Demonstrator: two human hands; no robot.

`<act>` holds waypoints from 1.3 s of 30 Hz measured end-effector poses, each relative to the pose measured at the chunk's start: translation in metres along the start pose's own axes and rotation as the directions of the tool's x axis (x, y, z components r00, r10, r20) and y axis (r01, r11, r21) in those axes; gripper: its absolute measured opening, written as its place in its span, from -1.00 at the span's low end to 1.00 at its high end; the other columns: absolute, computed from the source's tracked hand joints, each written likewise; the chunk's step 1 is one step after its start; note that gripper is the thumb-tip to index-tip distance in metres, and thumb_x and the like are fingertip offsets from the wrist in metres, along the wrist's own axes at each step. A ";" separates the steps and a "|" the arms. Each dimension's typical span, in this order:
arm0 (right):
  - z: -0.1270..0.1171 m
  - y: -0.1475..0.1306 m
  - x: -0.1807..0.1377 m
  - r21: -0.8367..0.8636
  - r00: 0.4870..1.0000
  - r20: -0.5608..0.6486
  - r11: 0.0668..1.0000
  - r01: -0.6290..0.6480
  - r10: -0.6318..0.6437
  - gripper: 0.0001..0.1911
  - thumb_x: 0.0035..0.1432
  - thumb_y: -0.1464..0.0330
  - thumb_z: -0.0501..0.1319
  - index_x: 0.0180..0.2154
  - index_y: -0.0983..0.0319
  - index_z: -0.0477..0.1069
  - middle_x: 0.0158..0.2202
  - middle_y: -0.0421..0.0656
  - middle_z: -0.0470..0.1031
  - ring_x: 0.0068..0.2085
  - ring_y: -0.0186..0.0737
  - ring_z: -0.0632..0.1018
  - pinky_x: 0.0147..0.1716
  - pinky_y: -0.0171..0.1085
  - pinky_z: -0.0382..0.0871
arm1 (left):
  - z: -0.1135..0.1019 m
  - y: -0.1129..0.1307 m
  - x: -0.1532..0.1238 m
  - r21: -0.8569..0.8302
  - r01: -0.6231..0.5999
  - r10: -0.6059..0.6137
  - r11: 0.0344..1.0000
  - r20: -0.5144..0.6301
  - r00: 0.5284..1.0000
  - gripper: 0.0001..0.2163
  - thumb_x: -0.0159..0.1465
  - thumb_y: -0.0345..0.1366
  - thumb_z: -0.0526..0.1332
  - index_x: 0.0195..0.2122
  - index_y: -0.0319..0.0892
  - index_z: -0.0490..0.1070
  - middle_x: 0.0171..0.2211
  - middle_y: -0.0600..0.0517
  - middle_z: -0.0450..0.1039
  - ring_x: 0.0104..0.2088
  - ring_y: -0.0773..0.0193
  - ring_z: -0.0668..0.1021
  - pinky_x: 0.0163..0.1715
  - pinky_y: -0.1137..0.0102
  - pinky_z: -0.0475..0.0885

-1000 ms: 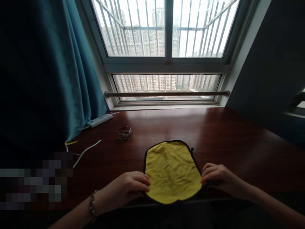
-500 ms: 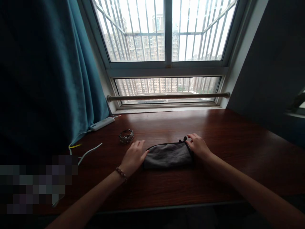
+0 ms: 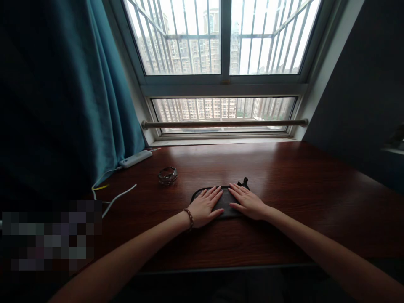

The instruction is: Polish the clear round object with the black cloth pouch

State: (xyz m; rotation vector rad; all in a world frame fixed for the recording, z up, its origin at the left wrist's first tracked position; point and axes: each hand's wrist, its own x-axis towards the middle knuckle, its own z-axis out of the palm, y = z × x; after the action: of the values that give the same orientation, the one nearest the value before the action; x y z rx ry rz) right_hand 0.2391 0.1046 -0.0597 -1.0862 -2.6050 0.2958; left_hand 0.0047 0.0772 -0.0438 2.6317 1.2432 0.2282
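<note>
A folded cloth [image 3: 226, 201], grey side up, lies on the dark wooden desk [image 3: 299, 189] in front of me. My left hand [image 3: 205, 206] lies flat on its left half, fingers spread. My right hand [image 3: 248, 201] rests flat on its right half, palm down. A small black loop tag [image 3: 243, 183] sticks out at the cloth's far right corner. Neither hand grips anything. A bead bracelet [image 3: 189, 216] is on my left wrist.
A small glass dish [image 3: 167, 175] stands to the left of the cloth. A white power strip [image 3: 135, 159] and white cable [image 3: 118, 197] lie at the left by the teal curtain [image 3: 78, 105]. A barred window [image 3: 221, 63] with a rail is behind the desk.
The cloth lay yellow side up; it was folded away from me, showing grey. My hands then moved from its ends onto its top and now press it flat.
</note>
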 end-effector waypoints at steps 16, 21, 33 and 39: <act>-0.050 -0.008 -0.051 -0.298 0.970 0.044 0.924 0.240 -0.238 -0.76 0.06 0.56 0.08 -0.22 0.33 0.42 -0.13 -0.05 0.42 -0.09 -0.13 0.40 -0.04 -0.19 0.30 | -0.001 0.037 0.002 -0.053 -0.314 0.305 0.948 -0.138 0.942 -0.55 0.27 -0.16 0.03 0.10 -0.36 0.27 0.09 -0.30 0.24 0.14 -0.05 0.29 0.13 0.14 0.18; -0.074 -0.025 -0.022 -0.584 0.953 -0.147 0.801 0.133 -0.266 -0.81 0.16 0.52 0.06 -0.30 0.26 0.45 -0.21 -0.07 0.45 -0.29 -0.14 0.40 -0.31 -0.19 0.31 | -0.023 0.016 0.002 -0.382 -0.278 0.148 0.881 -0.335 0.930 -0.48 0.26 -0.18 0.08 0.23 -0.20 0.05 0.22 -0.12 0.07 0.22 0.13 0.16 0.22 0.25 0.03; 0.001 -0.097 0.038 -0.292 0.656 -0.154 0.669 0.684 -0.739 -0.60 0.27 0.43 0.00 0.14 0.22 0.17 0.16 -0.06 0.20 -0.13 -0.27 0.45 -0.22 -0.33 0.40 | -0.045 -0.053 0.018 -0.998 0.061 -0.724 -0.003 0.044 0.689 -0.71 0.22 -0.09 0.08 -0.27 -0.26 0.25 -0.20 -0.16 0.35 -0.30 0.18 0.53 -0.25 0.21 0.46; 0.004 -0.085 0.033 0.006 0.783 -0.425 0.864 0.503 -0.453 -0.62 0.19 0.53 -0.03 0.04 0.40 0.26 0.03 0.05 0.34 0.05 -0.16 0.37 0.00 -0.20 0.34 | -0.038 -0.049 0.014 -0.891 0.121 -0.738 0.437 -0.279 0.614 -0.61 0.05 -0.38 0.25 -0.08 -0.25 0.25 0.12 -0.20 0.15 0.15 -0.01 0.24 0.15 0.07 0.11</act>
State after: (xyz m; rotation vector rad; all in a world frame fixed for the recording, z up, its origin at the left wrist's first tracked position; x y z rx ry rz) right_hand 0.1600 0.0692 -0.0311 -0.3548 -2.3306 0.0854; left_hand -0.0320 0.1230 -0.0193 1.2877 1.4861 1.3524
